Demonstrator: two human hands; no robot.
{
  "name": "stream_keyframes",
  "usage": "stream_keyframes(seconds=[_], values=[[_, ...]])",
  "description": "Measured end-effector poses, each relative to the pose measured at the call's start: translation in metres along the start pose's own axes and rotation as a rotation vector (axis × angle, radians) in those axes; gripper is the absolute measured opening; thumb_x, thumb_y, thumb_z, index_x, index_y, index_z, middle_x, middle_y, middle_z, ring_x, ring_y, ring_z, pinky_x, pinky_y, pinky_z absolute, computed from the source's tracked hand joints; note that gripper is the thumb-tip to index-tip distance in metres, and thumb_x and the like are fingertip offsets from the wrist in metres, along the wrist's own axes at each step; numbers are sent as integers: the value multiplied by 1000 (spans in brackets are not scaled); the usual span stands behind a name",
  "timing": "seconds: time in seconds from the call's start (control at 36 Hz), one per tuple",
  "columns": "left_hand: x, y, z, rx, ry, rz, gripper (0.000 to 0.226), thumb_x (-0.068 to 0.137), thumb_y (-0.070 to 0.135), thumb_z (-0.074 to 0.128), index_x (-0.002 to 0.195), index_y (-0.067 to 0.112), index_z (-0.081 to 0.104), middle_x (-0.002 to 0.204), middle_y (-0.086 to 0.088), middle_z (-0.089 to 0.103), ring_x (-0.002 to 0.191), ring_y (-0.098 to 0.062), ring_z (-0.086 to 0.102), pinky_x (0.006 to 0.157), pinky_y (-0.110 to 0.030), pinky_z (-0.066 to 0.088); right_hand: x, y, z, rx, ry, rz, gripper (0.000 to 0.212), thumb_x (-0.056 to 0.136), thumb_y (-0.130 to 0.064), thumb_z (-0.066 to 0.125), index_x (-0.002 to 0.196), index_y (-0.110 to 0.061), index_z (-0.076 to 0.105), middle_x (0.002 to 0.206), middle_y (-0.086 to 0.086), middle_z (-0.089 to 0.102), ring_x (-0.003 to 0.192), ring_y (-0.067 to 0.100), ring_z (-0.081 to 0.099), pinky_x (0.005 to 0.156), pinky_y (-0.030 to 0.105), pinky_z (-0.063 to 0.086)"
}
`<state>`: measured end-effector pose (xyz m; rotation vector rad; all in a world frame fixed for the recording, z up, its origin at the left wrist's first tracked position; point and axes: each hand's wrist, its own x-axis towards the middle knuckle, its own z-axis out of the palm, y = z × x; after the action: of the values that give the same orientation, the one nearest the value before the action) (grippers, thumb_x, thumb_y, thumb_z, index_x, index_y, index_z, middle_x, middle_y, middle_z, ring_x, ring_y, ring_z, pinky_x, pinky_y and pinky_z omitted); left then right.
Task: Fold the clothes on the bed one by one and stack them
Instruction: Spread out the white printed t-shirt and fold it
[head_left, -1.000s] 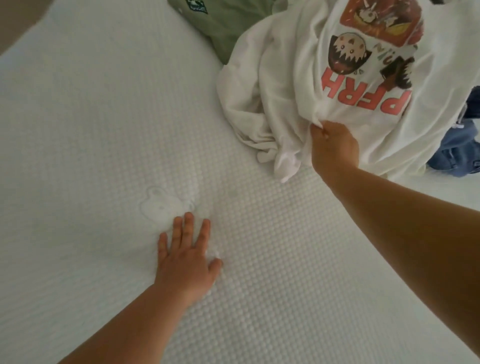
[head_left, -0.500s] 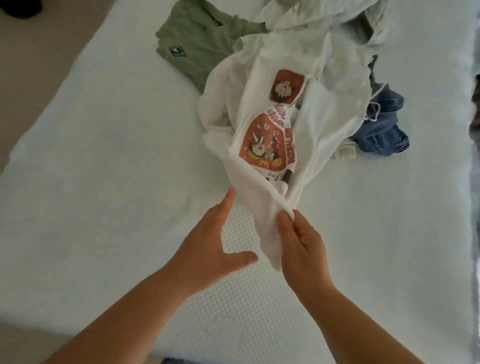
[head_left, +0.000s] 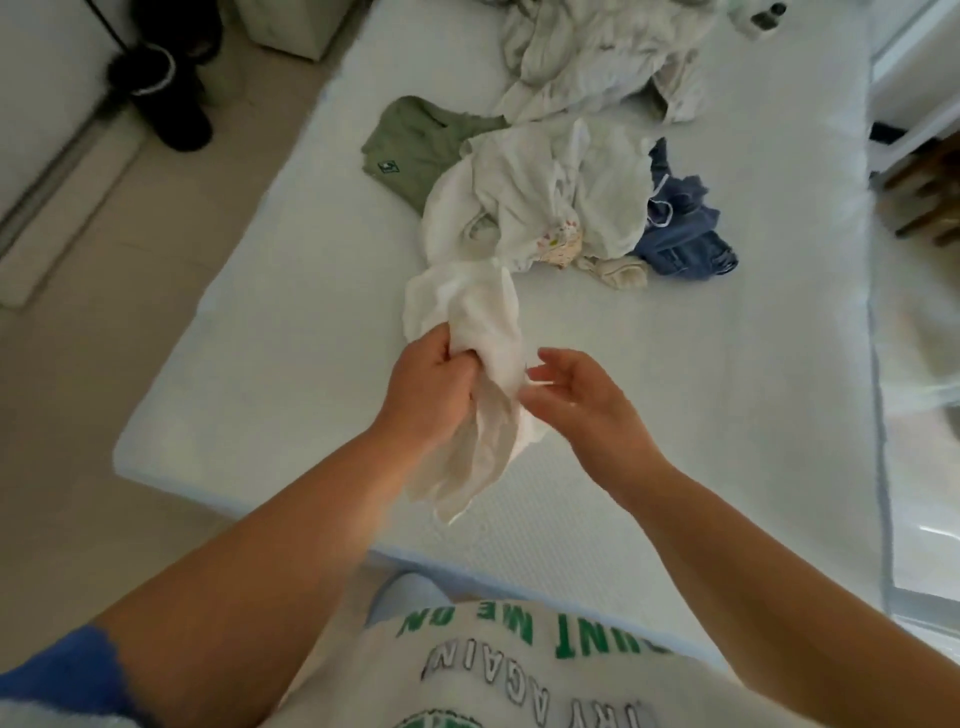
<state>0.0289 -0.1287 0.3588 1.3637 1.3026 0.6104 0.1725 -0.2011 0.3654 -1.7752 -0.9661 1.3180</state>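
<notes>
The left hand (head_left: 431, 384) gripped a bunched white garment (head_left: 478, 332), fingers curled round the cloth above the near part of the bed (head_left: 291, 322). The right hand (head_left: 582, 400) was just beside it, fingers loosely spread and relaxed, fingertips at the fabric's edge; whether they touched it could not be told.

The garment was crumpled and twisted into a rope-like hank. One end hung down below the left hand in thin, wrinkled folds; the other trailed back across the mattress into the heap of clothes (head_left: 550, 197) in the middle of the bed. No print showed on the part being held.

In the heap lay more white cloth, a small pale piece with a coloured pattern (head_left: 558, 241), an olive-green garment (head_left: 421, 145) to the left bearing a small square patch whose writing was too small to read, and blue denim (head_left: 685, 234) to the right. A second mound of white and cream clothes (head_left: 597, 57) lay farther back.

The person's own pale top (head_left: 519, 675), seen upside down at the bottom, carried green and outlined letters, partly readable as "ME ON" and "AGAIN". A dark furry boot (head_left: 166, 98) stood on the floor to the left of the bed.
</notes>
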Motion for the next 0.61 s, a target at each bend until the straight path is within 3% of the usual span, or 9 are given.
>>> stream_keyframes(seconds=[0.06, 0.17, 0.31, 0.36, 0.39, 0.44, 0.5, 0.53, 0.61], values=[[-17, 21, 5, -43, 5, 26, 24, 80, 16, 41, 77, 25, 63, 75, 6, 68, 78, -17, 65, 74, -39, 55, -24, 9, -4, -163, -93, 2, 53, 73, -45, 73, 119, -37, 47, 110, -22, 57, 98, -7, 55, 86, 20, 47], [-51, 50, 21, -25, 46, 119, 31, 85, 14, 38, 68, 27, 59, 62, 17, 61, 59, 3, 54, 57, -15, 42, -55, 23, -8, -271, -13, -10, 69, 66, -59, 70, 125, -31, 46, 115, -17, 55, 105, 3, 53, 85, 23, 41], [-84, 83, 38, -7, 141, 174, 26, 88, 10, 37, 77, 17, 59, 72, 3, 62, 67, -11, 56, 61, -25, 44, -80, 12, -15, -260, 66, -63, 95, 49, -79, 59, 129, -32, 37, 109, -20, 50, 98, 7, 52, 79, 27, 43], [-92, 96, 44, -6, 154, 219, 30, 89, 12, 36, 76, 24, 60, 68, 10, 62, 63, -4, 56, 54, -17, 43, -90, 9, -13, -284, 64, -112, 100, 51, -79, 60, 135, -33, 30, 119, -18, 46, 106, 9, 48, 86, 31, 44], [-96, 103, 47, -11, 158, 234, 31, 89, 13, 36, 73, 27, 59, 63, 14, 60, 57, 2, 54, 50, -12, 40, -93, 9, -13, -306, 82, -115, 94, 58, -75, 59, 135, -31, 30, 120, -16, 45, 106, 10, 48, 86, 31, 44], [-104, 114, 52, -6, 170, 265, 30, 89, 12, 36, 70, 25, 57, 61, 15, 57, 56, 3, 52, 50, -9, 38, -97, 10, -18, -298, 156, -128, 51, 79, -55, 56, 119, -27, 42, 108, -11, 53, 90, 9, 51, 74, 26, 43], [-111, 124, 52, 38, 191, 301, 24, 85, 14, 37, 74, 16, 59, 68, 7, 58, 67, -9, 55, 61, -21, 46, -104, 12, -30, -237, 221, -168, 12, 90, -33, 48, 91, -21, 51, 85, -3, 60, 71, 10, 52, 60, 25, 41], [-113, 128, 49, 60, 214, 312, 24, 83, 15, 38, 73, 15, 59, 70, 3, 58, 70, -15, 56, 63, -30, 47, -108, 14, -38, -218, 240, -186, 13, 91, -27, 45, 85, -21, 55, 77, 0, 61, 67, 12, 52, 58, 26, 41], [-112, 135, 33, 127, 304, 325, 31, 85, 12, 42, 56, 21, 46, 58, 5, 48, 59, -16, 46, 53, -28, 33, -120, 20, -61, -266, 292, -229, 21, 93, -23, 44, 81, -20, 60, 69, 1, 60, 67, 17, 55, 59, 29, 42]])
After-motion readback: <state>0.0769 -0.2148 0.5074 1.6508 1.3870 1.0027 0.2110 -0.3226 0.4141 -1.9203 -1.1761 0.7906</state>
